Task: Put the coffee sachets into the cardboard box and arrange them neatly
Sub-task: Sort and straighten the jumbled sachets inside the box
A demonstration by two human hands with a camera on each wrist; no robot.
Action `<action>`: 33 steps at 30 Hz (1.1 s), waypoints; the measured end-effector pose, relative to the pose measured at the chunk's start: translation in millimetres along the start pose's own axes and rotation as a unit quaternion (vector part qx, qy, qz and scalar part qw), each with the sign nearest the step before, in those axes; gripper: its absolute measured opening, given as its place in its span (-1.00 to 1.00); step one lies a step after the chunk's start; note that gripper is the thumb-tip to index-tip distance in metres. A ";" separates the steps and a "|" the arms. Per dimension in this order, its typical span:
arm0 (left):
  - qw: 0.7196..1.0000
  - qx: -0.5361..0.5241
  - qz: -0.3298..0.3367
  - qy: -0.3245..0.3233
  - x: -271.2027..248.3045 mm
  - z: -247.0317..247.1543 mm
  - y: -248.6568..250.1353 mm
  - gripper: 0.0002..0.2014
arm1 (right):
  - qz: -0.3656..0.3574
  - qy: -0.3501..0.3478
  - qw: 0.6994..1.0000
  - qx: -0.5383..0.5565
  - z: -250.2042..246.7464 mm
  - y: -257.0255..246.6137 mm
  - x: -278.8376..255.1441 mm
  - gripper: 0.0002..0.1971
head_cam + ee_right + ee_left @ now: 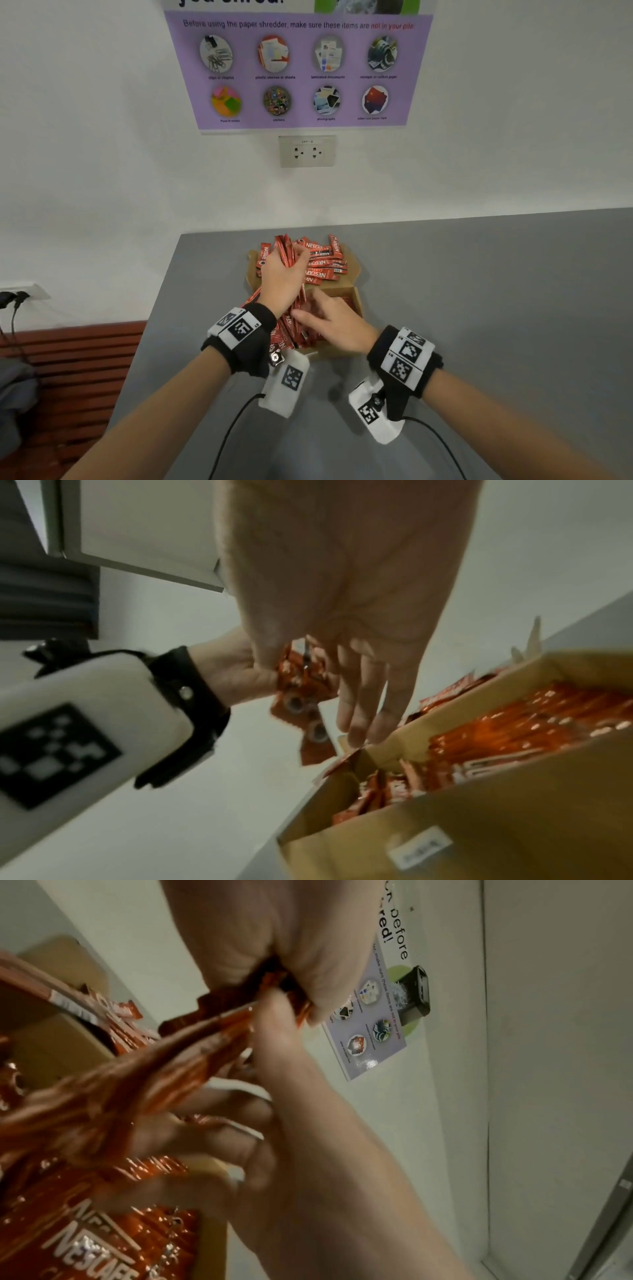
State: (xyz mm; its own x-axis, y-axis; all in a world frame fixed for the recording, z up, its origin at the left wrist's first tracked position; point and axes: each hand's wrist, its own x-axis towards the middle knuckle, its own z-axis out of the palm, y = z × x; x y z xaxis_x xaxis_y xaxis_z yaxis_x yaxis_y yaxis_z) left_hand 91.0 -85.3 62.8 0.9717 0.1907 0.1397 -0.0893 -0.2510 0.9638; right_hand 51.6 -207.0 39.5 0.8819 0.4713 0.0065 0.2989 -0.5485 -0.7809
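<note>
My left hand grips a thick bundle of red Nescafe sachets and holds it on end over the open cardboard box. My right hand lays straight fingers against the bundle's lower part, holding nothing. More sachets lie loose on the box's far flap. In the right wrist view, rows of sachets lie inside the box, beside the left hand's bundle. In the left wrist view, the left hand clamps the bundle and the right hand's fingers touch it.
The box stands on a grey table against a white wall; the table's left edge is close to the box. A socket and a poster are on the wall. A red slatted bench sits lower left.
</note>
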 end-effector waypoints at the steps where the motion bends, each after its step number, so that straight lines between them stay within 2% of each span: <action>1: 1.000 -0.019 -0.007 0.017 -0.4 0.7 0.4 -0.86 | 0.006 0.017 1.000 0.018 2.3 -2.4 2.2 -0.63; 4: 0.997 -0.070 -0.023 0.038 0.7 -0.2 -4.7 -0.89 | 0.023 0.043 0.996 0.071 4.3 -6.9 4.3 -0.67; 9: 0.987 -0.138 -0.058 0.050 4.1 -3.9 -10.5 -0.79 | 0.010 0.025 0.996 0.084 5.8 -10.7 -0.8 -0.82; 13: 0.986 -0.142 -0.054 0.070 9.8 -10.7 -7.2 -0.73 | 0.000 0.014 0.996 0.084 9.8 -10.4 -6.0 -0.81; 15: 0.985 -0.137 -0.045 0.091 16.1 -18.5 -5.3 -0.77 | 0.009 0.000 0.998 0.063 6.7 -6.0 -11.0 -0.84; 17: 0.985 -0.130 -0.035 0.105 21.2 -25.8 -5.2 -0.80 | 0.034 0.016 0.997 0.065 -0.3 -3.7 -14.9 -0.88; 19: 0.985 -0.135 -0.039 0.104 21.2 -28.3 -7.7 -0.76 | 0.053 0.063 0.994 0.070 -8.4 -2.1 -16.2 -0.90; 22: 0.982 -0.148 -0.056 0.099 16.0 -22.7 -9.2 -0.73 | 0.036 0.082 0.994 0.069 -14.1 -1.9 -10.2 -0.64; 24: 0.983 -0.149 -0.057 0.093 12.9 -15.8 -9.3 -0.75 | 0.020 0.067 0.997 0.016 -10.6 -3.2 -5.0 -0.49; 26: 0.982 -0.158 -0.061 0.089 11.8 -9.6 -9.8 -0.78 | 0.001 0.079 0.996 -0.050 -5.0 -5.7 -1.6 -0.42; 30: 0.979 -0.154 -0.082 0.101 9.9 -3.9 -14.6 -0.85 | -0.033 0.148 0.984 -0.098 0.3 -9.4 2.0 -0.65; 33: 0.972 -0.173 -0.097 0.126 11.4 -10.3 -15.0 -0.85 | -0.037 0.122 0.981 -0.144 1.3 -3.4 0.1 -0.75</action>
State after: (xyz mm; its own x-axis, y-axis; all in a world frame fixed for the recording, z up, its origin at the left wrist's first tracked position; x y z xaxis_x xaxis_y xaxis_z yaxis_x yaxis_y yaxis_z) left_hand 101.1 -69.6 52.3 0.8967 0.4404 -0.0439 -0.0199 0.1392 0.9901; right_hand 50.2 -204.2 41.3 0.9044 0.3570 0.2339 0.4253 -0.7084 -0.5632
